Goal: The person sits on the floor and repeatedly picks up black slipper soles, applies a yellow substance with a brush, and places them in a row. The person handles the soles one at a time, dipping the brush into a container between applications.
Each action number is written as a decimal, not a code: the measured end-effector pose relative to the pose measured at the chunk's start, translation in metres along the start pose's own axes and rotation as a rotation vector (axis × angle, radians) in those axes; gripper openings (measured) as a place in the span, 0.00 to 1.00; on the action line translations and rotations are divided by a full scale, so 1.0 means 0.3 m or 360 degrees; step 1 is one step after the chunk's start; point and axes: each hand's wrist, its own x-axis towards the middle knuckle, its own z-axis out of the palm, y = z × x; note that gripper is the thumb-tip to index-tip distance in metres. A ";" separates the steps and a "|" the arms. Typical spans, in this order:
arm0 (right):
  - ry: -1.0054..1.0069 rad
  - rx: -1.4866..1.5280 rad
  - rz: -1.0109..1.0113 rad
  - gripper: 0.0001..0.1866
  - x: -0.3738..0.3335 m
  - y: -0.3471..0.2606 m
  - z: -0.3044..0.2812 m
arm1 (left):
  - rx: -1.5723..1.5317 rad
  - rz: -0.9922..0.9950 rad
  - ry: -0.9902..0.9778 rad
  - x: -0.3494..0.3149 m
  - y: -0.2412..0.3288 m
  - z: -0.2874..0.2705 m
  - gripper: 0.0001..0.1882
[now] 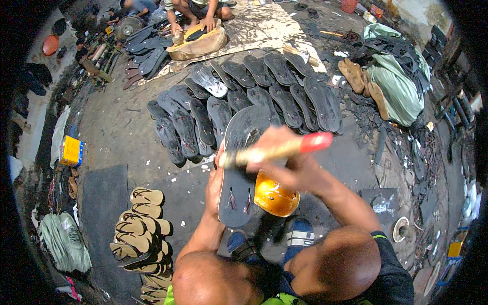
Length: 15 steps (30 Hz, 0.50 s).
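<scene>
My left hand [214, 190] grips the edge of a large black sandal sole [236, 190], holding it up in front of me. Two small slits with reddish marks show near the sole's lower end. My right hand [279, 157] is closed around a brush [277, 151] with a pale wooden handle and a red end. Motion blurs the brush, and its other end lies over the sole. Just below my right hand, partly hidden by it, is a glossy orange-yellow bowl [277, 195].
Rows of black soles [323, 104] lie ahead on the floor. Tan flip-flops [147, 211] are stacked at left beside a dark mat [104, 213]. Green sacks [396, 89] and black scraps lie at right. Another person works at a wooden block [198, 46] at the far side.
</scene>
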 end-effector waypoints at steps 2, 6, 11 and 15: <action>-0.0260 -0.0108 -0.0157 0.10 -0.010 -0.049 0.012 | 0.0065 0.0126 -0.0005 0.039 0.015 0.031 0.26; 0.0580 -0.0013 0.0232 0.10 0.030 0.011 0.013 | 0.0395 -0.0089 0.0009 0.004 0.026 0.054 0.27; 0.0740 -0.0095 0.0529 0.10 0.070 0.136 -0.076 | 0.0082 0.0062 0.0039 0.003 0.043 0.012 0.25; 0.0506 0.0261 0.0282 0.07 0.025 0.077 -0.052 | -0.0147 -0.0055 0.0275 0.014 0.047 -0.003 0.25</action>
